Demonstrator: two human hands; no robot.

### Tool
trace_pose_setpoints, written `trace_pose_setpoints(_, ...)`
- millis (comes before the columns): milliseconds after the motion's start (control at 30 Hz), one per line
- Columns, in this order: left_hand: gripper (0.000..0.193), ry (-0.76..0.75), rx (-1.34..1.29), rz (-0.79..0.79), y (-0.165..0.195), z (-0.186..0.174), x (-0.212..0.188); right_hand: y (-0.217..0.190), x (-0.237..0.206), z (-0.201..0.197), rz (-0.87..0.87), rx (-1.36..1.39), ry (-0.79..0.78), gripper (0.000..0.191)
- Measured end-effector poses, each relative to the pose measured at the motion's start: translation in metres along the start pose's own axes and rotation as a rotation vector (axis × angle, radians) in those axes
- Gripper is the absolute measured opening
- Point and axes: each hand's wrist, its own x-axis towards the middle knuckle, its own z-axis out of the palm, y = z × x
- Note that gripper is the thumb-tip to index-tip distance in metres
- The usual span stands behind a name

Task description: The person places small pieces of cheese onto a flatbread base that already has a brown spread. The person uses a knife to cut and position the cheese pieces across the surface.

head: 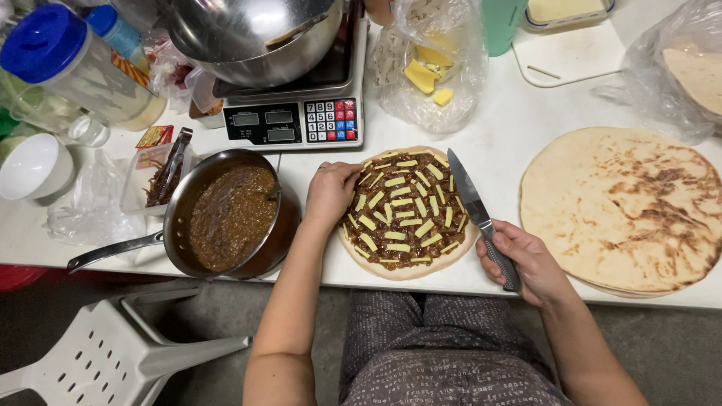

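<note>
The topped flatbread (406,214) lay flat on the white bench (511,128), directly in front of the person and near the front edge. It was spread with a dark brown filling and covered with short pale yellow sticks, laid loosely over most of the surface.

The left hand (329,192) rested on the left rim of the flatbread, fingers curled down onto the crust. Its grip enclosed nothing; it appeared to be steadying the round against sliding. The right hand (523,259) had its grip closed round the dark handle of a knife (472,207), held at the flatbread's right edge. The blade pointed away from the person and lay along that edge, apparently touching or just above it; which could not be told.

A saucepan (229,214) holding more of the brown filling stood just beside the left hand, its handle turned outward over the bench edge, within easy reach for spreading. A stack of plain browned flatbreads (624,207) lay to the right, near the knife hand. Behind the work, a clear bag of yellow blocks (429,71) sat near a weighing scale (297,120) carrying a metal bowl (256,34).
</note>
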Motion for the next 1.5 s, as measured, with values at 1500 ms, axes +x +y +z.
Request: trace_pose_setpoints(1500,0.048,0.167,-1.700,-0.418,0.085,0.025,-0.076,0.003,-0.028,0.099,-0.630,-1.318,0.109,0.042)
